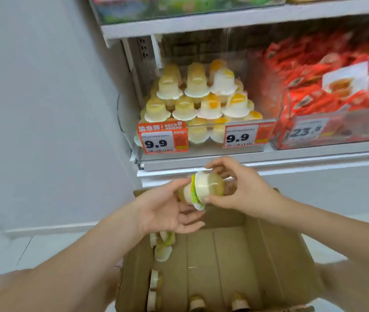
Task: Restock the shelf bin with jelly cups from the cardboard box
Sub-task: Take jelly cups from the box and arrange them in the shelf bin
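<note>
Two price tags (162,140) read 9.9 — a third (306,131), 23.8.

Both arms reach forward, left hand (167,210) palm-up, right hand (244,188) fingers curled, nearly meeting.

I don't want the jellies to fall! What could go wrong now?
The two jelly cups sit lid to lid between the left hand and right hand, held mostly by fingertips above the cardboard box, so one might slip and drop. The shelf bin is already stacked high with cups, so adding more could topple the pile.
</note>
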{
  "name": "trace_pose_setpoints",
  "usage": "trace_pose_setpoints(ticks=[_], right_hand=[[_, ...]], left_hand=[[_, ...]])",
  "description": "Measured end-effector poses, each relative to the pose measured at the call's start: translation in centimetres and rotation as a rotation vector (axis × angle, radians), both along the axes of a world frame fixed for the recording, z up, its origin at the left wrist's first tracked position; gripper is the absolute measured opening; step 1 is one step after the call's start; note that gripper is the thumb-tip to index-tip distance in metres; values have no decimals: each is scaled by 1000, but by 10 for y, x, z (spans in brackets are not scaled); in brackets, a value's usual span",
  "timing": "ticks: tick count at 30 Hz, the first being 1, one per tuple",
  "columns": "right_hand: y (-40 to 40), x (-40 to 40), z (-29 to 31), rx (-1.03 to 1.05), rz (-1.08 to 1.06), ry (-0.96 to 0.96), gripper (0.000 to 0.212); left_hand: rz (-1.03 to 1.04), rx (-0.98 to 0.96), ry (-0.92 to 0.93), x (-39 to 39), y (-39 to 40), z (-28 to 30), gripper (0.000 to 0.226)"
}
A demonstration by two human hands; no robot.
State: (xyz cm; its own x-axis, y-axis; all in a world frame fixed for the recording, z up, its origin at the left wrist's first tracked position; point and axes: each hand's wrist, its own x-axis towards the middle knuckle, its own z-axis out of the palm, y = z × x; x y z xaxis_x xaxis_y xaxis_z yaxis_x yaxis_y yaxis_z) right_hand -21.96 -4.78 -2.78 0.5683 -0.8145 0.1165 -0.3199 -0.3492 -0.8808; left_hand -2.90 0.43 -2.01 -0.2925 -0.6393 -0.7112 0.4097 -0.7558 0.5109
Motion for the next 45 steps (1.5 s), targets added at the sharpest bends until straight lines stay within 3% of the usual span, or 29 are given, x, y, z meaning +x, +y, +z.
trace_pose_setpoints(ticks=[3, 8, 14, 19, 25, 29, 33, 35, 39, 45], right_hand=[[-7, 1, 27, -47, 31, -67, 45], [-15, 3, 36, -65, 84, -96, 47], [-30, 7, 43, 33, 154, -154, 46], [-32, 7, 54, 29, 270, -67, 58], [-24, 14, 57, 77, 225, -73, 56], [-32, 27, 79, 46, 5, -132, 59], [-79, 53, 107, -79, -344, -162, 61], [-103, 70, 118, -135, -437, -190, 61], [-133, 99, 128, -209, -531, -164, 69], [-163, 111, 139, -339, -473, 51, 65]], left_hand=[[121, -94, 55, -6, 0, 26, 50], [257, -178, 106, -12, -8, 42, 59], [253, -224, 204, -10, -12, 46, 71], [227, -232, 192, -9, -9, 51, 64], [176, -242, 246, -4, -2, 56, 65], [109, -305, -27, 6, -3, 71, 61], [-53, -470, -657, 21, -1, 74, 45], [-77, -500, -842, 25, -1, 71, 29], [-52, -494, -859, 26, -5, 67, 21], [-170, -527, -880, 21, -6, 61, 36]])
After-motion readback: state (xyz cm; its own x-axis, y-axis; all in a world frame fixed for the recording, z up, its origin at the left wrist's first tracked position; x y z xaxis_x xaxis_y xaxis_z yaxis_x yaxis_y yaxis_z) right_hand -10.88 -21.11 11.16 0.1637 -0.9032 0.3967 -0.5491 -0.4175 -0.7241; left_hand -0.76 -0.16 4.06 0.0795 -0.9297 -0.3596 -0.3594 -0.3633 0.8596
